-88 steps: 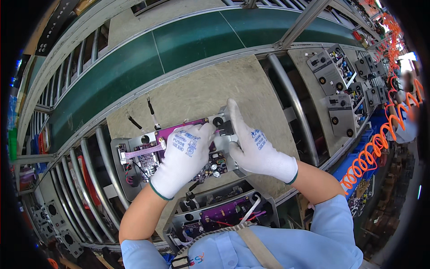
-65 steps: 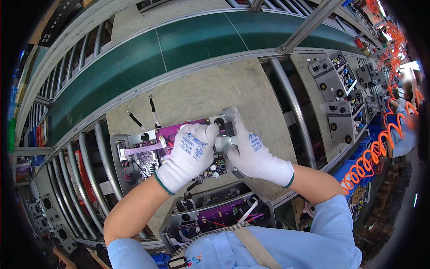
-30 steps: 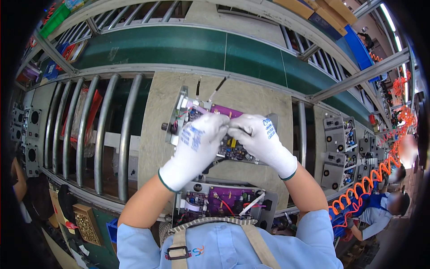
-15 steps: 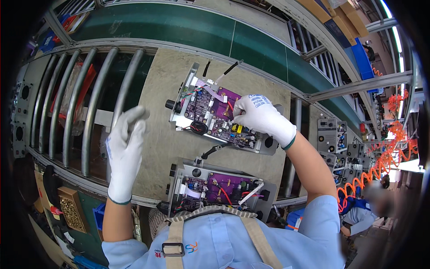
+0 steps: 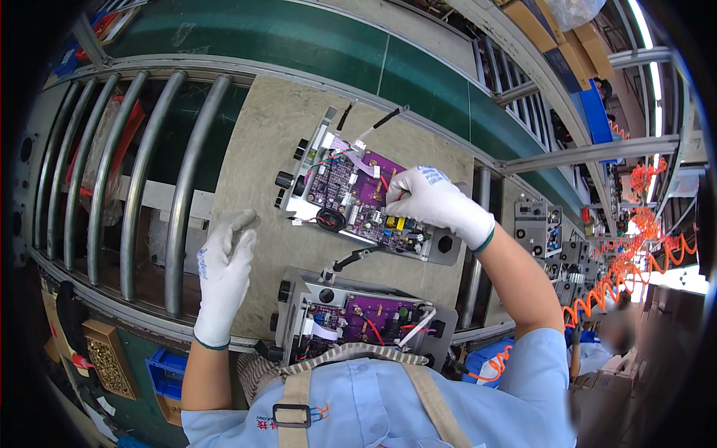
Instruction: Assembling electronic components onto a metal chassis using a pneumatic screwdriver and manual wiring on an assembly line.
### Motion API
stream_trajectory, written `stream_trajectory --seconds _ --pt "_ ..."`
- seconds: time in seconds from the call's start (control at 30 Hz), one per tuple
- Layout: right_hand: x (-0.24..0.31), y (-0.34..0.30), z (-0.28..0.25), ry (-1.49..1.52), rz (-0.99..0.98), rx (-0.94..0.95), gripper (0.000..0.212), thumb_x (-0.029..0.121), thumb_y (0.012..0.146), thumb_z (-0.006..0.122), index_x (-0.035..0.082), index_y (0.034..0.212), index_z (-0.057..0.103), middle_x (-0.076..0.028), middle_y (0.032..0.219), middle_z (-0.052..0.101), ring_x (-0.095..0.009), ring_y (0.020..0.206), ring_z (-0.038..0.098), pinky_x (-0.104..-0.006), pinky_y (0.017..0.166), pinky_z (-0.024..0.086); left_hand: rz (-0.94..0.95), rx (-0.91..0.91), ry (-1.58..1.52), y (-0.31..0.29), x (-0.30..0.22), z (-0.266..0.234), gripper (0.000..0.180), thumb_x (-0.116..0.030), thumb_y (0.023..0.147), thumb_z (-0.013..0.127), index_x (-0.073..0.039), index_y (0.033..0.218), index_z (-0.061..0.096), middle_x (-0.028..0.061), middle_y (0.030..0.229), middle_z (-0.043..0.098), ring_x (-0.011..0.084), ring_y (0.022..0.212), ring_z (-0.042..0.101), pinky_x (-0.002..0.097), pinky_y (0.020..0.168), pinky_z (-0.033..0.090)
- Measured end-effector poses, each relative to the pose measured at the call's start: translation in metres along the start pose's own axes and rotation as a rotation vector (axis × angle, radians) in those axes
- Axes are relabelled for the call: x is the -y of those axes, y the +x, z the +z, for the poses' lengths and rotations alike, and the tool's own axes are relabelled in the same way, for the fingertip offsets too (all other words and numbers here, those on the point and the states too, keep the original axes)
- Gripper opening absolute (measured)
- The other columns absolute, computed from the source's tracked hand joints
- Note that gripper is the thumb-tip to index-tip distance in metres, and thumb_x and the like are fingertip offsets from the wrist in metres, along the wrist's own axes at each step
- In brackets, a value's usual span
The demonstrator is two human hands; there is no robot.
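My right hand (image 5: 439, 200), in a white glove, is over the right part of an open metal electronic unit with a purple circuit board (image 5: 367, 181). Its thumb and fingers are pinched together; a red wire (image 5: 384, 181) runs up to them and a bit of red shows at the fingertips. The unit has black knobs at its left end, a flat ribbon cable and a coiled black cable (image 5: 329, 219). My gloved left hand (image 5: 228, 272) hovers by the left edge of the support board, fingers apart and holding nothing. A second similar unit (image 5: 366, 317) lies nearest my body.
Both units rest on a flat support board (image 5: 291, 112) on a roller conveyor (image 5: 190, 187). A green belt (image 5: 299, 48) runs beyond it. Lower left are a box of small brass-coloured parts (image 5: 110, 358) and a blue bin (image 5: 166, 371). Coiled orange hoses (image 5: 590, 302) hang at the right.
My left hand has shifted slightly right and down in the view, still empty. My right hand stays pinched at the board, turned a little. The whole view has tilted slightly.
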State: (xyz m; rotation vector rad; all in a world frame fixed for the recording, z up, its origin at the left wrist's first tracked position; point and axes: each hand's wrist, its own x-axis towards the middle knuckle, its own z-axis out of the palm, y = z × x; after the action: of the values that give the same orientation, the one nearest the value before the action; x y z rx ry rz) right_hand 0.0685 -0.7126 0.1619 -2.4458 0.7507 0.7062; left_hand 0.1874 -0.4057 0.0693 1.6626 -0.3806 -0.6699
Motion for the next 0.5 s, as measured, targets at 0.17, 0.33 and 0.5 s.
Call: stream_trajectory --seconds 0.17,0.33,0.5 --pt "-0.004 0.015 -0.016 -0.088 -0.016 0.073 0.032 0.033 0.069 0.085 0.007 0.083 0.073 -0.013 0.078 0.071 -0.027 0.080 0.070 -0.0360 0.072 0.052 0.196 0.072 0.245 0.012 0.004 0.020 0.057 -0.017 0.092 0.062 0.006 0.141 0.045 0.0200 0.136 0.056 0.0256 0.119 0.059 0.0349 0.102 0.044" --pt "-0.024 0.023 -0.015 -0.009 -0.141 0.050 0.039 0.032 0.071 0.085 0.002 0.091 0.072 -0.016 0.085 0.071 -0.027 0.084 0.070 -0.0358 0.075 0.052 0.004 0.133 0.293 0.011 0.022 0.047 0.064 -0.018 0.091 0.063 0.007 0.145 0.039 0.0267 0.134 0.053 0.0337 0.121 0.056 0.0391 0.097 0.047" --pt "-0.128 0.012 -0.013 0.361 -0.196 -0.634 0.050 0.032 0.089 0.071 -0.002 0.125 0.061 -0.018 0.119 0.067 -0.025 0.107 0.066 -0.0345 0.092 0.050 0.304 0.020 0.452 0.024 0.036 0.068 0.050 -0.012 0.095 0.054 0.008 0.140 0.042 0.0294 0.128 0.054 0.0411 0.115 0.057 0.0452 0.097 0.046"
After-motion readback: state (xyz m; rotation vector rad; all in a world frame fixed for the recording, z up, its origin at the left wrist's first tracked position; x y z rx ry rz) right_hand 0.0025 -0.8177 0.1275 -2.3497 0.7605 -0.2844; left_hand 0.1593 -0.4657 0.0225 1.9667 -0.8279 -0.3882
